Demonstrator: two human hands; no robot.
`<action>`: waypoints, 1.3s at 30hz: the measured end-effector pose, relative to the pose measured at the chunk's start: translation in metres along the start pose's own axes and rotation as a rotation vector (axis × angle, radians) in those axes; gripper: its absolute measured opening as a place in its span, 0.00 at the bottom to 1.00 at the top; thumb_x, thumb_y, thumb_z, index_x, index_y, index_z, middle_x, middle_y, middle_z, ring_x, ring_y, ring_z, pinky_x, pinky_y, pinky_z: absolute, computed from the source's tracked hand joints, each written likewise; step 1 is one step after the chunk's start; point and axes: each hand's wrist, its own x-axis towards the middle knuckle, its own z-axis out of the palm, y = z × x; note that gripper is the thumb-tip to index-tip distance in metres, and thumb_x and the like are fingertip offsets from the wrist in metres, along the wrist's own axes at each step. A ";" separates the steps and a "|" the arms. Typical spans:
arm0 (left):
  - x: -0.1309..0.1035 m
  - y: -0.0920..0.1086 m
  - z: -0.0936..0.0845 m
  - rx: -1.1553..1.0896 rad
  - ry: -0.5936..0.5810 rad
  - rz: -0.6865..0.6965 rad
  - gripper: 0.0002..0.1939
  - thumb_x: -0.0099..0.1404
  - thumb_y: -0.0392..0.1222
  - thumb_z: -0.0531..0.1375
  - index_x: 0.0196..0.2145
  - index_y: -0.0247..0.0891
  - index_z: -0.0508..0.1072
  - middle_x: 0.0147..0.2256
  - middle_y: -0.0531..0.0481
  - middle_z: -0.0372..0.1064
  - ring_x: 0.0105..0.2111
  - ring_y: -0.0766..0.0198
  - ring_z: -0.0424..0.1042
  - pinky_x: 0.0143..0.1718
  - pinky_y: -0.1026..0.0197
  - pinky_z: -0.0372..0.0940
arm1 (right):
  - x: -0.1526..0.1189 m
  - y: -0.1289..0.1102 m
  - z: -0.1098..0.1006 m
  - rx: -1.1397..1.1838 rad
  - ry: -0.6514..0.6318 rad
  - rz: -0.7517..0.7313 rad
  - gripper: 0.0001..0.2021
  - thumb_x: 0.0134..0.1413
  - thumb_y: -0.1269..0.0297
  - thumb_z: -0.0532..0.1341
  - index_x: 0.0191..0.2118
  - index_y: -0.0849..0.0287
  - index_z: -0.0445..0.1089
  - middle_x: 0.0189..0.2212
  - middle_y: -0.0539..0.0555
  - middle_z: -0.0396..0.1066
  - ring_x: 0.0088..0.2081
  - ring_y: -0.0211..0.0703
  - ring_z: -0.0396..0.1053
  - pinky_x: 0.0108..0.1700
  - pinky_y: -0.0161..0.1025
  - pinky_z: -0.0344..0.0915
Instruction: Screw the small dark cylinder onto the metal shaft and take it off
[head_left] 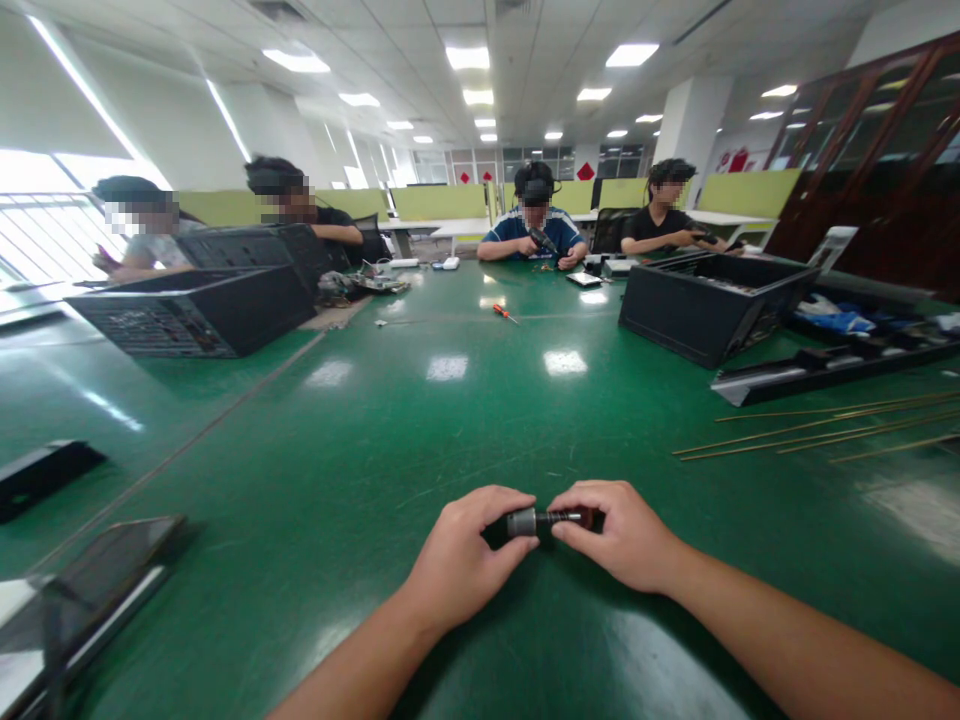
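Low in the middle of the head view, my two hands meet over the green table [420, 430]. My left hand [466, 552] pinches a short grey cylinder [521, 522] between thumb and fingers. From its right end a thin dark shaft [556, 517] with a ridged or coiled look runs toward my right hand [628, 540]. That hand's thumb and fingers close round a dark reddish-brown part [587, 517] at the shaft's other end. The cylinder and shaft lie in one line, roughly level. My fingers and palms hide some of both ends.
An orange-handled screwdriver [504, 312] lies ahead. Black computer cases stand at left [187, 310] and right [705, 310]. Thin brass-coloured rods [795, 435] and a long dark metal piece [825, 365] lie at right. A dark flat panel [97, 570] is near left. Several people sit across the table.
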 end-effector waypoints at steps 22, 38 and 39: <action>0.000 0.000 -0.004 0.030 0.053 0.045 0.16 0.55 0.33 0.68 0.43 0.43 0.76 0.39 0.52 0.78 0.40 0.62 0.77 0.45 0.60 0.71 | -0.001 0.002 0.000 0.001 0.041 0.053 0.06 0.52 0.68 0.64 0.37 0.57 0.78 0.27 0.50 0.73 0.28 0.39 0.67 0.32 0.35 0.62; 0.000 -0.003 -0.006 0.053 0.066 0.043 0.16 0.56 0.34 0.67 0.43 0.43 0.76 0.39 0.51 0.78 0.40 0.62 0.77 0.45 0.58 0.71 | -0.002 0.008 0.000 0.007 0.068 0.062 0.06 0.51 0.68 0.64 0.36 0.57 0.78 0.25 0.50 0.72 0.27 0.38 0.67 0.31 0.34 0.62; 0.000 -0.003 -0.006 0.054 0.067 0.046 0.16 0.56 0.34 0.67 0.44 0.43 0.76 0.40 0.51 0.78 0.40 0.61 0.76 0.45 0.58 0.71 | -0.002 0.008 0.000 0.008 0.072 0.063 0.06 0.51 0.69 0.64 0.36 0.57 0.78 0.25 0.50 0.73 0.27 0.38 0.67 0.31 0.34 0.62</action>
